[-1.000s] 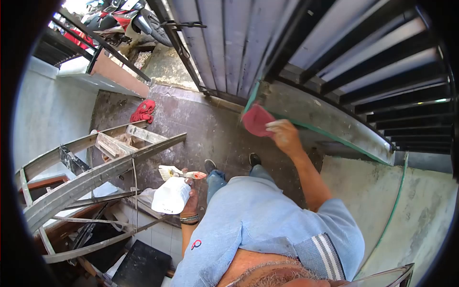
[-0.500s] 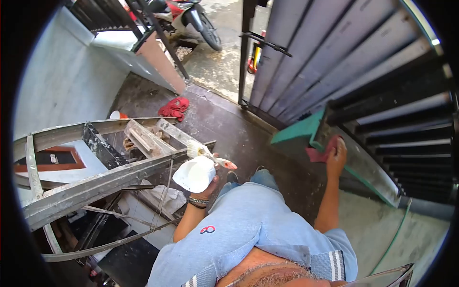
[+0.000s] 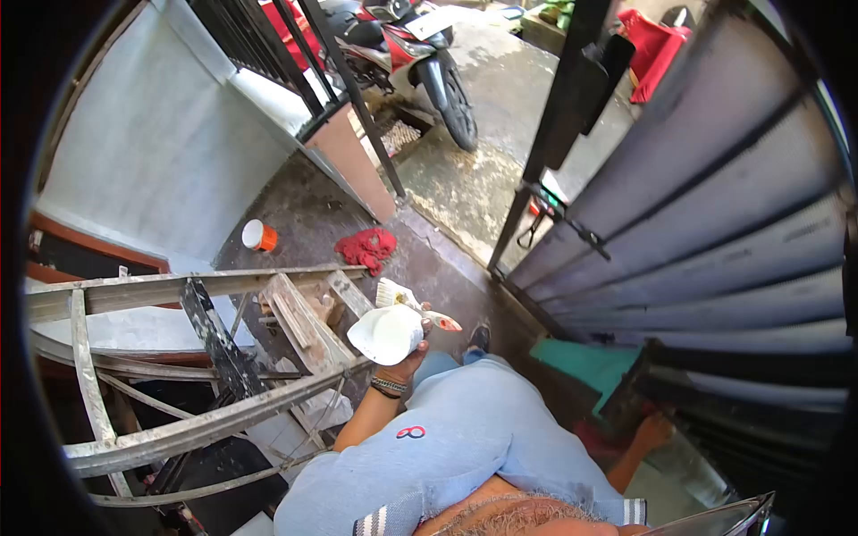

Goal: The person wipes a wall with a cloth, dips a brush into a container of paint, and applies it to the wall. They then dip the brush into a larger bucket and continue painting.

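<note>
White container (image 3: 384, 338), paintbrush (image 3: 440, 320) held in left hand (image 3: 411, 364) (half curled).

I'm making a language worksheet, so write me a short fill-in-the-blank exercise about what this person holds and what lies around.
1. The left hand holds a white container along with a ____ that has pale bristles.
2. The crumpled cloth on the floor is coloured ____.
3. The front wheel outside belongs to a parked ____.

Missing words: brush; red; motorcycle.

A motorcycle (image 3: 407, 49) stands outside, and a tub (image 3: 260, 236), apparently plastic, sits near the ladder (image 3: 295, 387).
</note>
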`<move>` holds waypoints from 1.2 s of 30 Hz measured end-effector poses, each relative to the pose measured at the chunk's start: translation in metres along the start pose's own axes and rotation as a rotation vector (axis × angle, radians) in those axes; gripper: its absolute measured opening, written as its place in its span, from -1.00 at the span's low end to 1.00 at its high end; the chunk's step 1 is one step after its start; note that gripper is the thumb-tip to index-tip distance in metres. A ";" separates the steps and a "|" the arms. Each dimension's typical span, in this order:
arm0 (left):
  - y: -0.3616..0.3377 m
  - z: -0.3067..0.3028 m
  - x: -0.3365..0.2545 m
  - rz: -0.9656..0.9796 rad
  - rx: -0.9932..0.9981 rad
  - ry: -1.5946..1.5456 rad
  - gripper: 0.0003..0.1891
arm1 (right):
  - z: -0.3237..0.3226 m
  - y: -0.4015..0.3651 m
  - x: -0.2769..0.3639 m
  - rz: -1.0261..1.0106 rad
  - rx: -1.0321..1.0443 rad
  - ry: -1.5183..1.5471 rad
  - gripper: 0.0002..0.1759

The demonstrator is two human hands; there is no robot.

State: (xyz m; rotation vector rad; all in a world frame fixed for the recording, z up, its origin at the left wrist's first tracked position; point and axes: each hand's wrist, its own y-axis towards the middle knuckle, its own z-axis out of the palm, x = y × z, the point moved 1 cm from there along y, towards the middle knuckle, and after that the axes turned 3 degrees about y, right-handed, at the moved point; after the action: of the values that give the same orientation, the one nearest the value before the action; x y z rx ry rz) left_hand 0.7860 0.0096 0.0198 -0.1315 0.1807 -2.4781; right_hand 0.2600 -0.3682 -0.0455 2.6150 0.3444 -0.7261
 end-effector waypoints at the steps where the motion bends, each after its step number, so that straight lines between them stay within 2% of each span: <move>1: 0.016 0.000 -0.006 0.010 0.018 0.015 -0.45 | -0.001 -0.001 0.001 0.039 -0.008 -0.019 -0.63; 3: 0.047 -0.001 -0.016 0.005 0.052 -0.005 -0.45 | 0.000 -0.003 0.000 0.125 0.217 0.077 -0.59; 4: 0.069 0.005 -0.015 -0.001 0.068 -0.006 -0.44 | 0.014 -0.002 -0.002 0.156 0.228 -0.001 -0.57; 7: 0.114 0.003 -0.036 -0.021 0.115 -0.041 -0.43 | 0.020 -0.009 0.000 0.243 0.207 -0.112 -0.50; 11: 0.181 0.013 -0.050 -0.057 0.113 -0.032 -0.44 | -0.001 0.007 -0.001 0.659 0.053 0.243 -0.54; 13: 0.211 0.012 -0.070 -0.086 0.071 -0.012 -0.45 | -0.023 0.028 0.030 0.699 -0.022 0.310 -0.54; 15: 0.246 0.009 -0.085 -0.117 0.197 -0.038 -0.43 | -0.043 0.047 0.065 0.689 -0.055 0.377 -0.54; 17: 0.282 0.011 -0.109 -0.144 0.207 -0.014 -0.42 | -0.066 0.065 0.103 0.657 -0.038 0.455 -0.54; 19: 0.315 0.002 -0.132 -0.182 0.082 0.055 -0.41 | -0.087 0.087 0.138 0.628 0.017 0.546 -0.54; 20: 0.326 0.032 -0.141 -0.192 0.055 0.037 -0.40 | -0.103 0.093 0.150 0.627 0.053 0.589 -0.54; 22: 0.342 0.005 -0.156 -0.219 -0.015 0.081 -0.42 | -0.133 0.101 0.172 0.643 0.136 0.663 -0.54; 24: 0.364 -0.003 -0.187 -0.195 0.032 0.147 -0.43 | -0.160 0.105 0.188 0.676 0.209 0.715 -0.54; 25: 0.377 0.014 -0.193 -0.258 0.018 0.054 -0.42 | -0.174 0.105 0.195 0.705 0.244 0.720 -0.54; 26: 0.393 0.034 -0.196 -0.313 0.005 -0.024 -0.42 | -0.182 0.102 0.201 0.748 0.282 0.729 -0.54; 31: 0.452 0.030 -0.229 -0.384 -0.076 0.063 -0.38 | -0.232 0.057 0.216 0.964 0.442 0.667 -0.54; 36: 0.492 0.035 -0.223 -0.484 -0.056 0.134 -0.38 | -0.277 -0.003 0.228 1.172 0.580 0.586 -0.55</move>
State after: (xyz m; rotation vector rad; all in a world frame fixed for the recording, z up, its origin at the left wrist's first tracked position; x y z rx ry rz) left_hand 1.2615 -0.2429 -0.0370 -0.0341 0.3060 -2.9676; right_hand 0.5702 -0.2148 0.0486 2.7968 -1.3267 0.4082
